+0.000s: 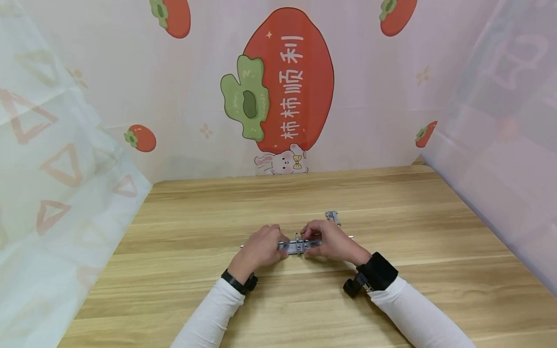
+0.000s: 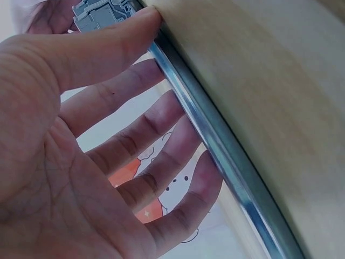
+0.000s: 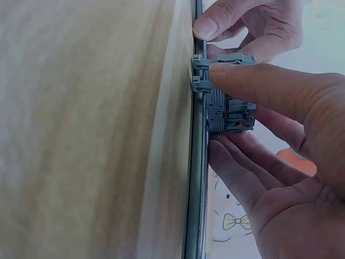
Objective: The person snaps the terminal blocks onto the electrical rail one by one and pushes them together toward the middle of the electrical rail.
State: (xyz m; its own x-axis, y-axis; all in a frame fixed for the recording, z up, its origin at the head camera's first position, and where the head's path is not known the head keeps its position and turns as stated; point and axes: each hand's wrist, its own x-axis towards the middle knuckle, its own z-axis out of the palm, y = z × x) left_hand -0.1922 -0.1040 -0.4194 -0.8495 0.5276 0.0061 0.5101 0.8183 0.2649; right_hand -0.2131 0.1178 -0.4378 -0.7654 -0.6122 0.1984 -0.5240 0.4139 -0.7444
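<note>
A slotted-looking metal mounting rail (image 1: 292, 248) lies crosswise on the table in front of me. My left hand (image 1: 261, 245) grips the rail's left part, thumb on the near edge and fingers along the far one. Two grey terminal blocks stand on the rail: one terminal block (image 3: 241, 58) closer to the left hand, the other terminal block (image 3: 218, 110) beside it. My right hand (image 1: 332, 241) pinches this second block, thumb at its near side and fingers behind it. In the left wrist view, a grey block (image 2: 99, 16) shows just past the left thumb.
A loose grey terminal block (image 1: 332, 217) lies on the wooden table (image 1: 174, 280) beyond the right hand. A printed curtain (image 1: 196, 96) hangs at the table's back edge, with more sheeting (image 1: 509, 121) on both sides.
</note>
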